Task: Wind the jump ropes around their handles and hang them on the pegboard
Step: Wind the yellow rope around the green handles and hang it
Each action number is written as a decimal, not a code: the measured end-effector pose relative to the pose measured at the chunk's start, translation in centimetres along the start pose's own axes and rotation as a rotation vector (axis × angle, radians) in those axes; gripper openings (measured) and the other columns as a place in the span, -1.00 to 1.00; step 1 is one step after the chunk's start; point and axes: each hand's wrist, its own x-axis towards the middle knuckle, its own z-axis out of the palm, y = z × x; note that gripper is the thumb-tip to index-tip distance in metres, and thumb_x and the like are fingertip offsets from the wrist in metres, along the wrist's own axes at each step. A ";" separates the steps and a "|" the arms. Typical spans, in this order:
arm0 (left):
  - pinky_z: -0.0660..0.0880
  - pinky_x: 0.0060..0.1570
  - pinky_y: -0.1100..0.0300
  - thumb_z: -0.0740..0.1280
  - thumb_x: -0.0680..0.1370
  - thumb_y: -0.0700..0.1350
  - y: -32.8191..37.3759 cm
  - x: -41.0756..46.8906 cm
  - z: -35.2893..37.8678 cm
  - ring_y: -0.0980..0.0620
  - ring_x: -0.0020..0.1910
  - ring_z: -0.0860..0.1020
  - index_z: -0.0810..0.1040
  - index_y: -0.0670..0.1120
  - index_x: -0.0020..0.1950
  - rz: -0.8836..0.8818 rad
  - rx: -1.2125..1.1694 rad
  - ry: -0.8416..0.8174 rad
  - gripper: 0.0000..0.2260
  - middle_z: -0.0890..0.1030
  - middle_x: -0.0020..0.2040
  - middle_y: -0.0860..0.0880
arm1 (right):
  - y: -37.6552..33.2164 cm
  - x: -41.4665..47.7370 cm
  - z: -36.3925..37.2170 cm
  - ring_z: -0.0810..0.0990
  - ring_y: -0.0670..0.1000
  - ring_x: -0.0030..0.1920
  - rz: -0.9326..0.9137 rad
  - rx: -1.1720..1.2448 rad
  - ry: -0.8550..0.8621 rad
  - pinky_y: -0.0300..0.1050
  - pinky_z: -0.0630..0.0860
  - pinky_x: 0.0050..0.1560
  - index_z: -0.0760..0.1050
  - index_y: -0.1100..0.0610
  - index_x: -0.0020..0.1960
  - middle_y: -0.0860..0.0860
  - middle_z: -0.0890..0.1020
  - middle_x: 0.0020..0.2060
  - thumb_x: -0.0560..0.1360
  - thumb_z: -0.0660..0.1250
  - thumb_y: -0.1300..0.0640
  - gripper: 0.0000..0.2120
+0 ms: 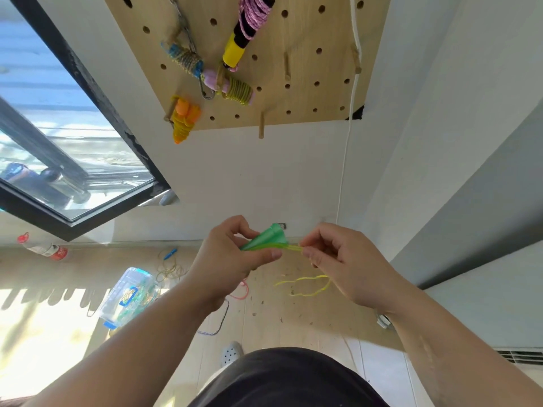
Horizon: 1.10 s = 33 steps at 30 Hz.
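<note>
My left hand (232,254) grips two green jump rope handles (269,237) held together in front of me. My right hand (335,257) pinches the yellow-green rope (291,247) just where it leaves the handles. The rope's slack (305,284) hangs in loose loops below my right hand. On the wall above is the wooden pegboard (317,54). Several wound ropes hang on it: an orange one (183,120), a blue one with tan rope (188,61), a pink-handled one with green rope (235,89) and a yellow-and-black one with pink rope (246,27).
Bare wooden pegs (261,124) stick out of the pegboard at its lower middle and right. A clear plastic box (129,295), a bottle (44,248) and loose ropes (170,268) lie on the floor. A window (58,142) is at left, a white cord (349,127) hangs at right.
</note>
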 end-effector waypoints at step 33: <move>0.36 -0.42 0.22 0.70 0.20 -0.03 -0.3 -0.2 0.7 0.03 -0.45 0.43 0.41 -0.03 -0.29 0.051 0.457 -0.092 -0.55 0.65 -0.31 -0.10 | -3.2 2.1 0.5 0.44 -0.06 -0.34 -0.013 -0.492 -0.190 0.01 0.46 -0.19 0.58 0.09 -0.14 -0.05 0.51 -0.37 0.65 0.21 0.09 -0.74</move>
